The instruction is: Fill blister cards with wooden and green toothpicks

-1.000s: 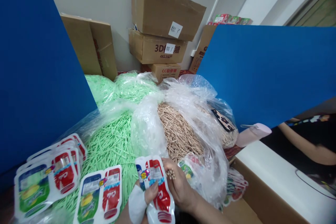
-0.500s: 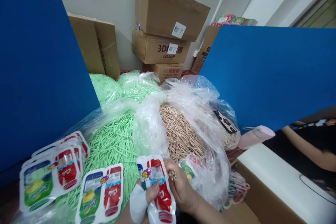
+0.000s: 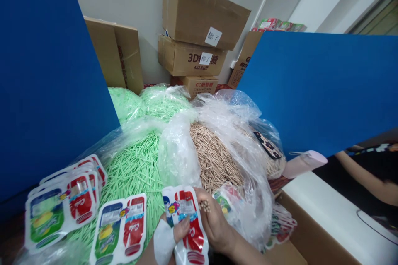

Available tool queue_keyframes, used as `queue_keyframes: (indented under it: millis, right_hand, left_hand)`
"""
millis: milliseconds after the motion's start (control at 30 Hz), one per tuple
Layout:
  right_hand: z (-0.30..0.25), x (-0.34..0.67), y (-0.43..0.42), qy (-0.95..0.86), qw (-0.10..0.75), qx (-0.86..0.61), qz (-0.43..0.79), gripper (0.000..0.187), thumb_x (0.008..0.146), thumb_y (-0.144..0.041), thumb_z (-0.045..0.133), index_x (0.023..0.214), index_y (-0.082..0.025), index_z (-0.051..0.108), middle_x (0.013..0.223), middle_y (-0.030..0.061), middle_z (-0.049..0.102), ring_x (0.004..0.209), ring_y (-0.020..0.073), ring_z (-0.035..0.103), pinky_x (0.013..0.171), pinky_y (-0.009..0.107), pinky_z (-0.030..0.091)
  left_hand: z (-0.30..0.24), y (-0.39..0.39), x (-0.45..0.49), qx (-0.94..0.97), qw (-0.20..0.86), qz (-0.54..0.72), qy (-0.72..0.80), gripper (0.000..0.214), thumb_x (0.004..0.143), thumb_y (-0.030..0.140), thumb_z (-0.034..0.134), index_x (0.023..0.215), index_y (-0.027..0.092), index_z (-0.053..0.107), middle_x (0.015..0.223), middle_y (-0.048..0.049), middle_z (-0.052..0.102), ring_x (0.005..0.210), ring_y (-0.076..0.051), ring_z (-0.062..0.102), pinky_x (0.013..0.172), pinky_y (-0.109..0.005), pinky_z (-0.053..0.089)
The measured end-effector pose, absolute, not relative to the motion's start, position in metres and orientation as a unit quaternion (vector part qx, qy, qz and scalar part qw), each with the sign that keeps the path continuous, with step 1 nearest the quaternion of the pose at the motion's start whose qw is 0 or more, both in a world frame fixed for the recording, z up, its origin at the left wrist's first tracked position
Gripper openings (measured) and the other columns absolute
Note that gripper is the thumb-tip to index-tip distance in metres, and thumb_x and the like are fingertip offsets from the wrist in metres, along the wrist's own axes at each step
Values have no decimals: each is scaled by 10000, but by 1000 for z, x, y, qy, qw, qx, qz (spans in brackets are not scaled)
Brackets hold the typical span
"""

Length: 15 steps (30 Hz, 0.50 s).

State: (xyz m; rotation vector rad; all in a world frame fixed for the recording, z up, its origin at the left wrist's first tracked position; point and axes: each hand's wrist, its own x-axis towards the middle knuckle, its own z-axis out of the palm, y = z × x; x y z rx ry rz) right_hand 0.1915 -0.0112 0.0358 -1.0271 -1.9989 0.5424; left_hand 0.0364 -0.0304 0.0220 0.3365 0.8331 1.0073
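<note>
My left hand [image 3: 181,229], with a white wrap round the base of its thumb, grips a printed plastic pouch [image 3: 193,234] with a red cola design. Beside it my right hand [image 3: 217,227] is closed round a small bundle of thin brown sticks [image 3: 205,205], their ends showing at the fist. Its fingers are against the pouch's right edge, partly hidden behind it. A flat twin-design pouch [image 3: 120,227] rests on the green sticks [image 3: 133,165] left of my hands. Ahead lies a bag of loose brown sticks [image 3: 214,155].
Several stacked pouches [image 3: 62,207] lie at far left. Clear plastic bagging [image 3: 231,132] drapes over the sticks. Blue partitions [image 3: 320,91] flank the workspace, with cardboard boxes [image 3: 205,12] behind. At right are a pink cylinder [image 3: 304,163], an open carton [image 3: 306,232] and another person's arm [image 3: 367,176].
Both hands keep their hold on the pouch and the stick bundle almost unmoved. The whole view has shifted very slightly.
</note>
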Motion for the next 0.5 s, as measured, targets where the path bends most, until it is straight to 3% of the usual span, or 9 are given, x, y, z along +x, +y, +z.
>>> queue_keyframes:
  millis: [200,333,500]
  right_hand:
    - [46,188,-6,-711,469,-424,309,165,985,-263,326,957,-232,485,842,26,591,831,169,605,934,380,460]
    - [66,177,-2,-583,558,-457,373,243,1008,-340,262,971,-241,481,873,47,623,979,200,610,916,397,472]
    - [81,156,-2,-566,588,-454,358,319,1005,-405,227,1045,-247,502,976,83,660,1114,232,564,962,463,441]
  left_hand:
    - [28,-28,26,266,700,475,462,364,533,414,870,708,132,720,659,-53,721,627,-210,654,639,-310,542]
    - [34,-21,18,433,599,442,509,292,690,404,771,716,118,716,667,-69,709,618,-204,621,599,-289,506]
    - [38,-14,16,549,424,500,519,155,727,312,742,657,185,689,655,-38,646,621,-200,579,606,-284,453]
